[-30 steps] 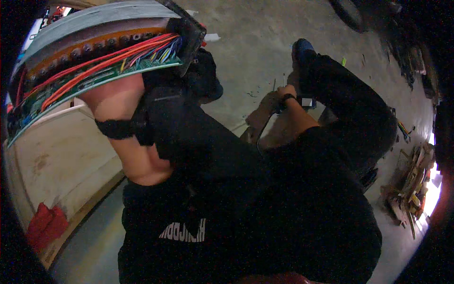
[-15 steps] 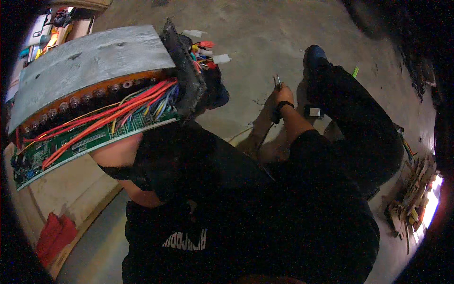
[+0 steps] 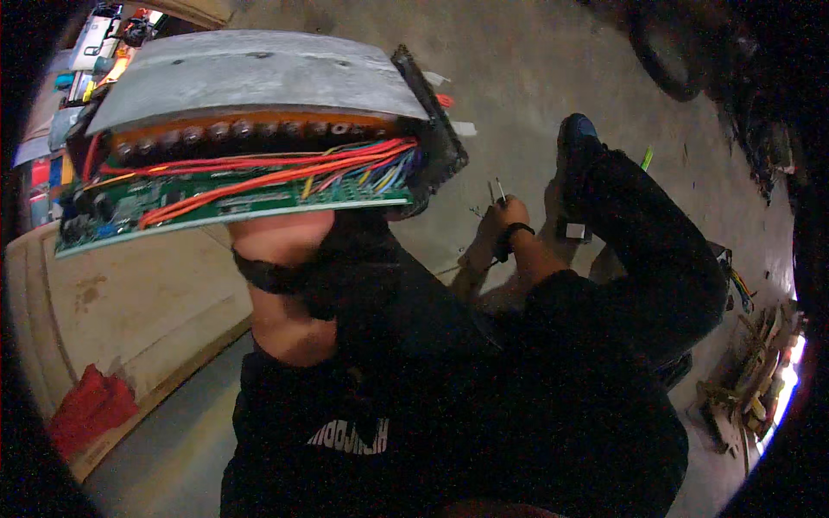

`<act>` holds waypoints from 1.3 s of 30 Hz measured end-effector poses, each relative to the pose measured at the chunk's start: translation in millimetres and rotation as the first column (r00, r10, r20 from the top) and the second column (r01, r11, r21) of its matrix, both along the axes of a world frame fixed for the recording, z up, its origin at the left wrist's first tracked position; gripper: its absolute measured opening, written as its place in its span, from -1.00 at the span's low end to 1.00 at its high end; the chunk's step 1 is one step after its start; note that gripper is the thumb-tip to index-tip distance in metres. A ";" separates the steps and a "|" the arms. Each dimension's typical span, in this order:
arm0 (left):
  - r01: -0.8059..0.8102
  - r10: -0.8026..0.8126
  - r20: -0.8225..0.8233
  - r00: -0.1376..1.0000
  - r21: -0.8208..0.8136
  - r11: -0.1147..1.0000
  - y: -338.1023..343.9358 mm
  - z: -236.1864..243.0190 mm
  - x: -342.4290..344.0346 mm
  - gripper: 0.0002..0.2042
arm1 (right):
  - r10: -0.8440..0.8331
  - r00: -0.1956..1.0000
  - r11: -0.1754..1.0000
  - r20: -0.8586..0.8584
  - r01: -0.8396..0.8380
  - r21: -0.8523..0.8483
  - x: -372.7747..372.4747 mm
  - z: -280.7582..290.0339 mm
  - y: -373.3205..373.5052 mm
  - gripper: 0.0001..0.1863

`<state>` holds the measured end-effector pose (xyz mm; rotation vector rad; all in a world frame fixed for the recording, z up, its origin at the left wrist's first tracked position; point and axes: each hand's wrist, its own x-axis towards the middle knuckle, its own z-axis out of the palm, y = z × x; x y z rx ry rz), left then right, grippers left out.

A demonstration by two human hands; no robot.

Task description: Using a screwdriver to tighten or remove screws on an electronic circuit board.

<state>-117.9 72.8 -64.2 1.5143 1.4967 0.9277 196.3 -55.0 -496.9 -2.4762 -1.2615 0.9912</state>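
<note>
My left hand (image 3: 281,237), largely hidden, holds up an electronic unit at the upper left: a scuffed grey metal plate (image 3: 255,73), a row of components on an orange-brown strip, a bundle of red and other coloured wires (image 3: 285,173), and a green circuit board (image 3: 237,203), with a torn dark casing at its right end. My right hand (image 3: 509,220) is closed round slim metal tools (image 3: 499,192), perhaps screwdrivers, low over the concrete floor, between my leg and its shadow. A small dark box (image 3: 573,231) with a pale top lies to its right, beside my shoe.
A dirty cream panel (image 3: 147,302) with a red cloth (image 3: 95,406) is at left. Behind it are cluttered items (image 3: 91,43). At right lie coloured wires (image 3: 741,285) and scrap pieces (image 3: 751,388). A tyre-like dark shape (image 3: 665,60) is at upper right, a green strip (image 3: 647,158) near my shoe.
The electronic unit and my left hand have moved rightwards and tilted more level. My right hand still grips the tools, shown more clearly than a second ago. The whole view has shifted slightly.
</note>
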 end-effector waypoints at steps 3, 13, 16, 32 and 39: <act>-0.018 0.078 0.429 0.900 -0.141 0.990 4.8 0.1 16.4 -0.53 | -0.248 0.954 0.965 0.168 0.258 -0.044 6.5 11.4 23.5 -0.66; 0.162 0.277 0.957 0.091 -0.288 0.944 43.7 12.5 63.7 -0.46 | -0.207 0.859 0.792 -0.468 0.429 0.435 42.5 314.7 187.3 -0.62; 0.267 0.254 0.966 -0.048 -0.232 0.935 53.1 6.4 90.6 -0.46 | -0.006 0.808 0.730 -0.589 0.406 0.550 58.6 401.9 173.9 -0.67; 0.254 -0.139 0.990 -0.019 0.139 0.957 83.1 -30.9 137.5 -0.41 | 0.548 0.724 0.579 -0.418 0.032 0.815 -48.1 520.6 44.0 -0.52; 0.582 0.133 0.860 -0.493 0.212 0.785 73.6 -6.1 135.5 -0.29 | 0.399 0.847 0.656 -0.352 0.004 0.755 -37.9 510.5 35.7 -0.70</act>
